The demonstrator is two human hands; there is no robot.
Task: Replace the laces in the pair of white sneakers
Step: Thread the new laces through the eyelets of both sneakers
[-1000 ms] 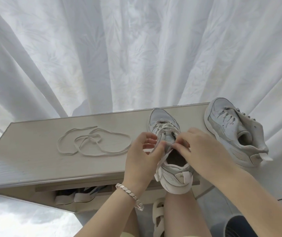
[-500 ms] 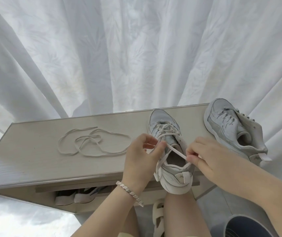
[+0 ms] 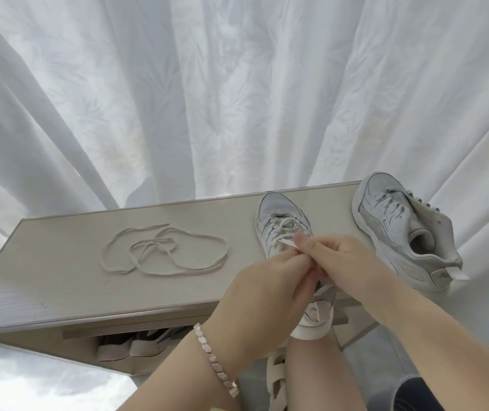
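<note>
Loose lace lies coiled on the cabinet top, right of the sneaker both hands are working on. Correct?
No: head view shows the loose lace left of that sneaker, coiled on the cabinet top.

Matt wood-grain bench [image 3: 59,280], cloth curtain [image 3: 237,99]

The right hand [image 3: 341,262], which half a second before had drawn away to the right with the lace [image 3: 287,242] stretched behind it, came back left and met the left hand [image 3: 270,289] over the middle sneaker [image 3: 279,215]. The stretched piece of lace was gone; only a short flat end stuck out far-left from the right hand's pinching fingers. The left hand shifted right and nearer and covered the sneaker's opening.
</note>
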